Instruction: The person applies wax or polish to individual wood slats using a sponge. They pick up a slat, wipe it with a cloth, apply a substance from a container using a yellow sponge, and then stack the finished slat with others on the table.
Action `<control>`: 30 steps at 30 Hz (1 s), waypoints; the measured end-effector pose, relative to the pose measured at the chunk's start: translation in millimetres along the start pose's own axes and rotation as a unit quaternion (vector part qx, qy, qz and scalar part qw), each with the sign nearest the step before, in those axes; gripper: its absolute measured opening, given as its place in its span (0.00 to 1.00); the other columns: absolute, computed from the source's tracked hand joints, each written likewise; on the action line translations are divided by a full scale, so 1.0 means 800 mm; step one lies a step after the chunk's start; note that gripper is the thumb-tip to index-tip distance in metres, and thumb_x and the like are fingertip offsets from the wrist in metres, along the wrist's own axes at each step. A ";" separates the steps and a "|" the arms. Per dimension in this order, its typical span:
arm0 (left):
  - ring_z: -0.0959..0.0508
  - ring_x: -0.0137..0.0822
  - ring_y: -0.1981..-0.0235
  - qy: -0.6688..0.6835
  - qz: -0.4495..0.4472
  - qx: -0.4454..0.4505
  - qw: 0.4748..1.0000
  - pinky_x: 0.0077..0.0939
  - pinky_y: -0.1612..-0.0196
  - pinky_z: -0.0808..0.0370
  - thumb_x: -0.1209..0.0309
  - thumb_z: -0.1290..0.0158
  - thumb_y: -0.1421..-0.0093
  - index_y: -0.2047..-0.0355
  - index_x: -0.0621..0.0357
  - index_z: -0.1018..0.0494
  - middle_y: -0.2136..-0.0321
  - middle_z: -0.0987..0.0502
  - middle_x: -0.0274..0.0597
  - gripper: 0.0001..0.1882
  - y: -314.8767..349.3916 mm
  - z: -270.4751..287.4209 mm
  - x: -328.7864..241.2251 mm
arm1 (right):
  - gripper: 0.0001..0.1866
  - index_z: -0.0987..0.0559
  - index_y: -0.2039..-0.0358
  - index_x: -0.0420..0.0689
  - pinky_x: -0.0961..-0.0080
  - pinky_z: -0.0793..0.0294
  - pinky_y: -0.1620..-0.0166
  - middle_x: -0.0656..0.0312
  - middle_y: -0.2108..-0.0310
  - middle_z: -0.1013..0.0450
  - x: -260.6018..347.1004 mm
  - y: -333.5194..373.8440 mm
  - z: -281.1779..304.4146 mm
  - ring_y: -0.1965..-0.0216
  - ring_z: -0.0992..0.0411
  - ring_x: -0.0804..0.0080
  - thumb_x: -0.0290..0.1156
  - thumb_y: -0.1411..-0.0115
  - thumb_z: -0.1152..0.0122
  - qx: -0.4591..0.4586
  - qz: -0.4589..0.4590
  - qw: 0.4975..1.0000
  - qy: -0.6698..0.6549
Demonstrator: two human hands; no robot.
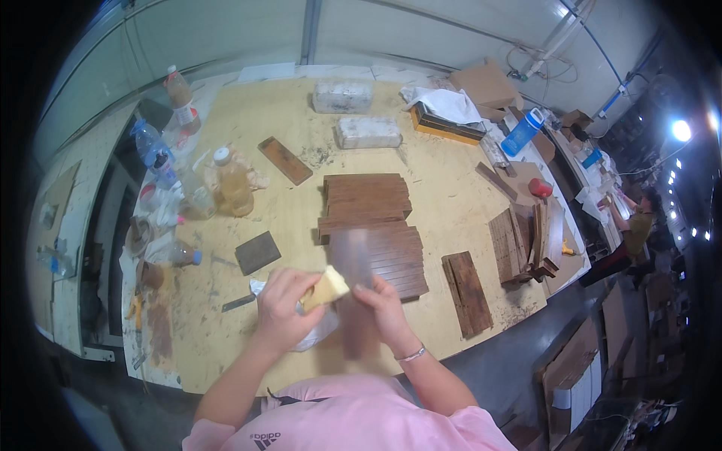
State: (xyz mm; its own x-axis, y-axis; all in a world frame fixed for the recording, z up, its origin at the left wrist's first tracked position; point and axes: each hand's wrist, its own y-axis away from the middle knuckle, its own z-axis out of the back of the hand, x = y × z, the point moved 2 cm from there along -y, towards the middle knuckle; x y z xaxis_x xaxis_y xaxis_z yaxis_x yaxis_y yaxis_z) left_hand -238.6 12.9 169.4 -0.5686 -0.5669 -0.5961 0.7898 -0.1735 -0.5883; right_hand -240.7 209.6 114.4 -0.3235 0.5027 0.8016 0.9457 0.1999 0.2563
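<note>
Head view: left hand (283, 302) grasps yellow sponge (323, 292), right hand (385, 310) grips blurred wooden slat (351, 263); wiping appears in hand, the next stroke likely requiring steady support.

In my left hand (287, 307), a pale yellow block (325, 292); in my right hand (386, 310), a brown plank (353, 312); beyond both, dark-lined brown boards (395, 259).

Long brown wooden strip (354, 319) motion-blurred, edges smeared, grain unreadable; hides part of the stacked dark-brown wooden slats (398, 259). Right hand (387, 307): some fingertips out of sight at strip. Left hand (286, 307) covers part of pale-yellow block (328, 289); crumpled white material (322, 332) partly hidden, kind unclear. Pink short-sleeved shirt (361, 421) cut by bottom edge. Distant co-worker in olive top (639, 229) too small for detail.
</note>
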 end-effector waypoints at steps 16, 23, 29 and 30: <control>0.28 0.40 0.70 0.048 0.082 -0.004 0.995 0.30 0.67 0.30 0.79 0.37 0.59 0.64 0.62 0.25 0.71 0.28 0.42 0.19 -0.039 -0.007 0.018 | 0.21 0.25 0.49 0.36 0.74 0.29 0.51 0.61 0.60 0.25 0.006 0.021 0.015 0.57 0.30 0.76 0.30 0.42 0.38 0.093 0.023 0.944 0.315; 0.28 0.31 0.69 0.130 0.244 0.001 0.961 0.24 0.66 0.32 0.81 0.41 0.55 0.63 0.62 0.26 0.69 0.28 0.37 0.16 0.001 -0.016 0.068 | 0.14 0.27 0.59 0.36 0.66 0.29 0.59 0.49 0.69 0.28 0.009 0.021 0.019 0.66 0.28 0.60 0.31 0.42 0.39 0.077 0.120 0.859 0.491; 0.31 0.24 0.72 0.159 0.281 0.008 0.946 0.18 0.69 0.33 0.83 0.44 0.52 0.62 0.61 0.26 0.71 0.29 0.32 0.15 0.005 -0.019 0.065 | 0.14 0.27 0.58 0.36 0.68 0.29 0.57 0.53 0.68 0.27 0.029 0.039 0.031 0.65 0.29 0.64 0.31 0.40 0.40 0.032 0.130 0.922 0.364; 0.31 0.22 0.73 0.181 0.302 0.010 0.936 0.17 0.71 0.34 0.83 0.44 0.52 0.62 0.60 0.26 0.71 0.29 0.31 0.15 0.008 -0.020 0.064 | 0.13 0.27 0.57 0.36 0.69 0.29 0.56 0.55 0.68 0.27 0.030 0.041 0.038 0.65 0.29 0.65 0.30 0.40 0.41 0.021 0.143 0.932 0.331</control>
State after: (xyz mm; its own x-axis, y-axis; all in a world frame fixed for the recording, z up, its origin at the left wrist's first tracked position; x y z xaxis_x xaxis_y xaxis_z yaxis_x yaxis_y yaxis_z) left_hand -266.5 -4.7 126.5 -0.0556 -0.2574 -0.9647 0.9944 0.0725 -0.0767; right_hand -218.7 253.8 125.4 0.0455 -0.0862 0.9952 0.9837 0.1772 -0.0297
